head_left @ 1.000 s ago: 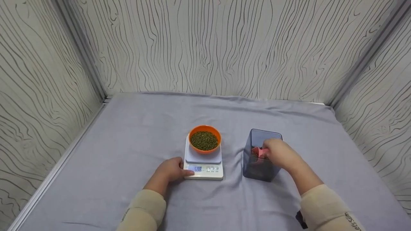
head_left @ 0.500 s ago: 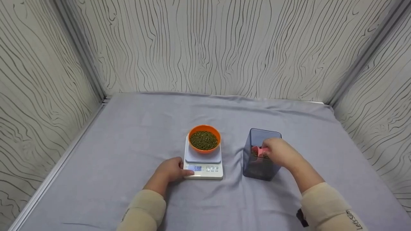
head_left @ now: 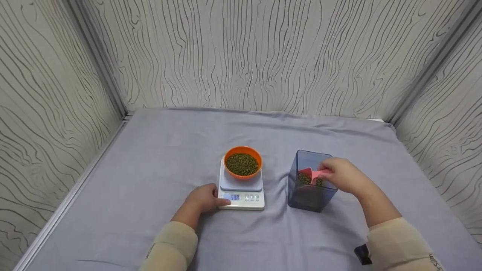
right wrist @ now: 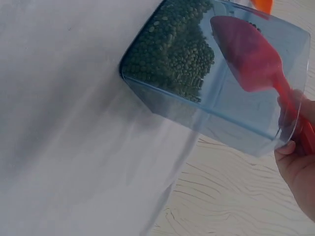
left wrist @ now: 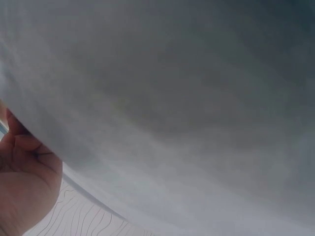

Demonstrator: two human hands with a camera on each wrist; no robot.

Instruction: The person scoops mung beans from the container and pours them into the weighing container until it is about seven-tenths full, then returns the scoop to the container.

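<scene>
In the head view, my left hand [head_left: 204, 198] holds the front left corner of a white kitchen scale [head_left: 244, 203], thumb on top beside its lit display. An orange bowl [head_left: 243, 177] of green mung beans [head_left: 241, 164] sits on the scale's platform. To the right, my right hand [head_left: 340, 175] grips the handle of a pink scoop [right wrist: 253, 59] at the rim of a clear bluish container [head_left: 310, 197]. The scoop's head is inside the container, above the beans [right wrist: 177, 54] there, as the right wrist view shows. The left wrist view has only part of my left hand [left wrist: 29, 172].
A grey cloth [head_left: 169, 150] with wrinkles covers the table. Pale wood-grain panels [head_left: 233, 56] stand behind and at both sides. The container stands a short way right of the scale.
My right hand has lifted the scoop up and rightward in the container, and more of its head shows, with beans in it. The left hand keeps its hold on the scale.
</scene>
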